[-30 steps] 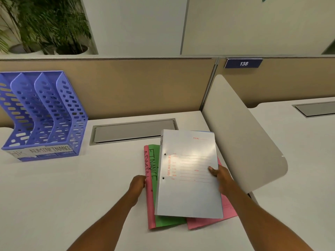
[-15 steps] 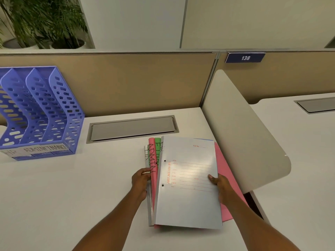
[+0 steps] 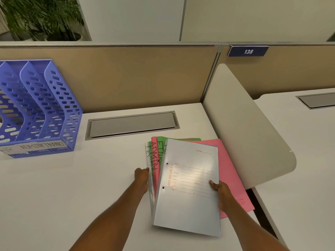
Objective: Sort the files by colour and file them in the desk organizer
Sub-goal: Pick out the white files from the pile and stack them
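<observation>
A fanned stack of files lies near the desk's right side. A pale blue file with red print is on top, over pink files and green files with black handwriting. My left hand grips the stack's left edge. My right hand holds the right edge, thumb on the blue cover. The blue perforated desk organizer stands at the far left with three slots, its front labelled HR, ADMIN, FINANCE.
A grey cable hatch is set into the white desk behind the stack. A rounded cream divider rises just right of the files. Tan partition panels run along the back, with a plant beyond.
The stack has been gathered and lifted by its left edge, fanning the spines apart. More pink file now shows at the right. Both hands keep their grips.
</observation>
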Action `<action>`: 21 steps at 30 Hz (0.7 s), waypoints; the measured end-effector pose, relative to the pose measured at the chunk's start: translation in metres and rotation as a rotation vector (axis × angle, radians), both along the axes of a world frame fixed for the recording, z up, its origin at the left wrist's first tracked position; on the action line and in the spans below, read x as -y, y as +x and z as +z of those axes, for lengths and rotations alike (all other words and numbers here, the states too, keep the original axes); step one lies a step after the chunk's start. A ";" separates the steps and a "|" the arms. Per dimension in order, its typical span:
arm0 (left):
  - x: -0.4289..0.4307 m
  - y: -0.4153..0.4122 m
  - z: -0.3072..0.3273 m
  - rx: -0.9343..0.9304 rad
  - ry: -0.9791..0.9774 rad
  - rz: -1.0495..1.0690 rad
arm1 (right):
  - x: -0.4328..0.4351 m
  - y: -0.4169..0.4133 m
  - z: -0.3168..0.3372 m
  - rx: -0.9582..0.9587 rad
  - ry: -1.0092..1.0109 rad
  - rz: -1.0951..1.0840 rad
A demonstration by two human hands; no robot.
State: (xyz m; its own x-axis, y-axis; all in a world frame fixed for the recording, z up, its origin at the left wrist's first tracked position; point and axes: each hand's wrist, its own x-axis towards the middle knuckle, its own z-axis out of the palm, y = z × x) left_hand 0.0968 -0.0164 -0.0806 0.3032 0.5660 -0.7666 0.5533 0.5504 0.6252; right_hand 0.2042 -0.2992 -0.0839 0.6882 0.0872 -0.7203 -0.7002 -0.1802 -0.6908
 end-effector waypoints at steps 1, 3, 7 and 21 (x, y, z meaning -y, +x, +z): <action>-0.002 0.001 -0.001 -0.001 0.002 -0.010 | -0.001 -0.001 0.000 0.001 -0.011 0.012; -0.005 0.005 -0.001 0.007 -0.008 -0.012 | -0.003 -0.002 0.001 0.011 -0.030 0.044; -0.004 0.011 0.001 0.004 -0.034 -0.008 | -0.006 -0.001 0.004 0.041 -0.056 0.098; 0.005 0.019 0.015 0.116 -0.026 -0.031 | -0.015 0.008 0.003 0.069 -0.164 0.159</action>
State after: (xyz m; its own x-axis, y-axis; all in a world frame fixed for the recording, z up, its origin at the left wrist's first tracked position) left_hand 0.1156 -0.0215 -0.0655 0.4076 0.5351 -0.7400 0.4954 0.5512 0.6714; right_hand 0.2121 -0.2847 -0.0811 0.7233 0.0845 -0.6853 -0.6059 -0.3984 -0.6886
